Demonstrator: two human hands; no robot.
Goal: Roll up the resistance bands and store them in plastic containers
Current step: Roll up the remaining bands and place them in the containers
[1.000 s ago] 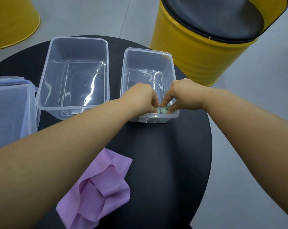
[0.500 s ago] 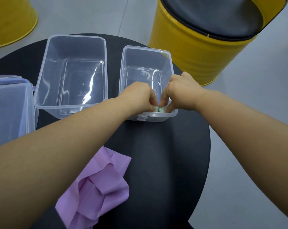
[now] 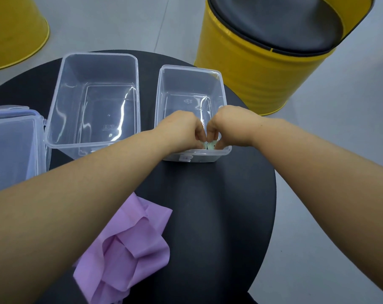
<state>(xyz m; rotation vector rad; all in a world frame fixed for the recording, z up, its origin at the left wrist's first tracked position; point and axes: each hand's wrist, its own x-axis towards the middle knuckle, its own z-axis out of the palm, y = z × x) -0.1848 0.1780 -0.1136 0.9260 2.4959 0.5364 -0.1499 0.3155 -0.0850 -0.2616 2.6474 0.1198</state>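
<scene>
Both hands [image 3: 208,130] pinch green band roll [image 3: 209,146] inside small container [image 3: 164,102]; seat against near wall before letting go, else unrolls.

No text is legible. Moulded base marks [image 3: 108,127] in the large clear plastic container [image 3: 94,55] and small clear plastic container [image 3: 190,68], plus the latter's white sticker [image 3: 185,158], are unreadable.

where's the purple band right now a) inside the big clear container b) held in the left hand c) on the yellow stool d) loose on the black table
d: the purple band lies crumpled on the black table, while the left hand and right hand pinch a green roll inside the small container.
</scene>
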